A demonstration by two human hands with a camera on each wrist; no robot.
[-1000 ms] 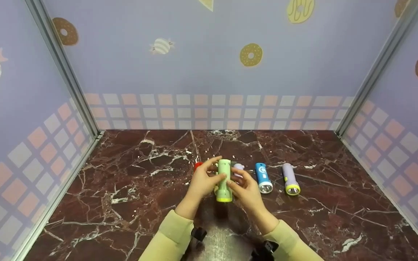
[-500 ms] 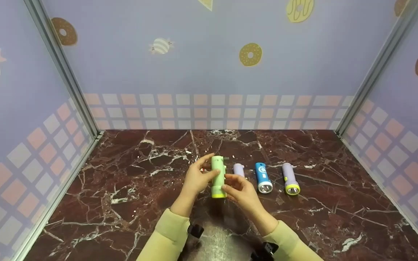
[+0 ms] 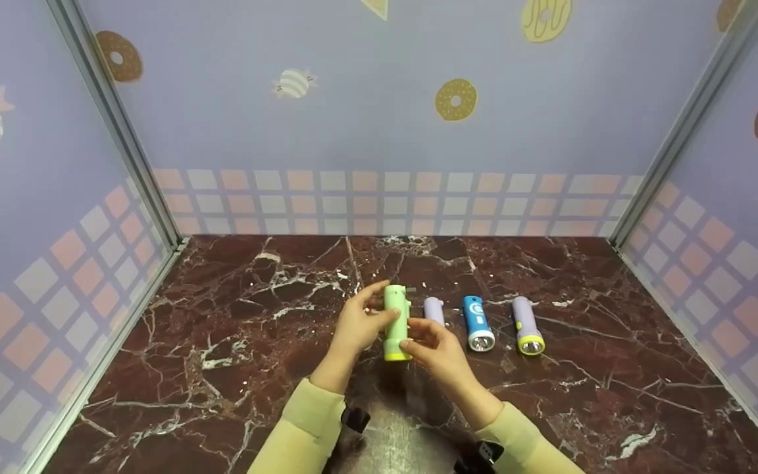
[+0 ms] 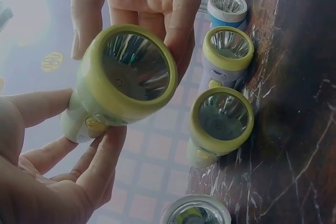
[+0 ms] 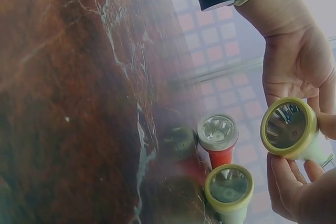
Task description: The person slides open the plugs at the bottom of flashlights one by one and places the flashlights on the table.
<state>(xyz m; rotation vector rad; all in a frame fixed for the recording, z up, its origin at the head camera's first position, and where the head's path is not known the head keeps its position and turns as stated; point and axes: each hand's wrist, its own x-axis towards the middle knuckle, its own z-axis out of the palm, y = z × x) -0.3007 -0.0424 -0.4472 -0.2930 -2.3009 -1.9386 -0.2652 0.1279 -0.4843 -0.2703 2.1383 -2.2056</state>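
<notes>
Upright above the table, a light green flashlight [image 3: 395, 322] with a yellow rim is held between both hands. My left hand [image 3: 356, 324] grips its body from the left, thumb across the near side. My right hand [image 3: 441, 352] pinches the lamp end from the right, thumb near the yellow rim. The flashlight's lens [image 4: 139, 69] faces the camera in the left wrist view, and its yellow switch [image 4: 96, 125] shows beside the left fingers. Its lens looks unlit. Part of the body is covered by fingers.
A row of flashlights lies on the dark red marbled table [image 3: 254, 395]: red [image 5: 220, 156], green [image 5: 233, 214], purple [image 3: 433, 309], blue [image 3: 476, 319] and another purple one [image 3: 525, 319]. In the head view the hands mostly hide the red and green ones. Patterned panels [image 3: 379, 131] enclose the table.
The held flashlight moved slightly left and turned about its length, bringing its side parts to the right edge. My right hand shifted down toward the lamp end, and the nearer purple flashlight became more visible.
</notes>
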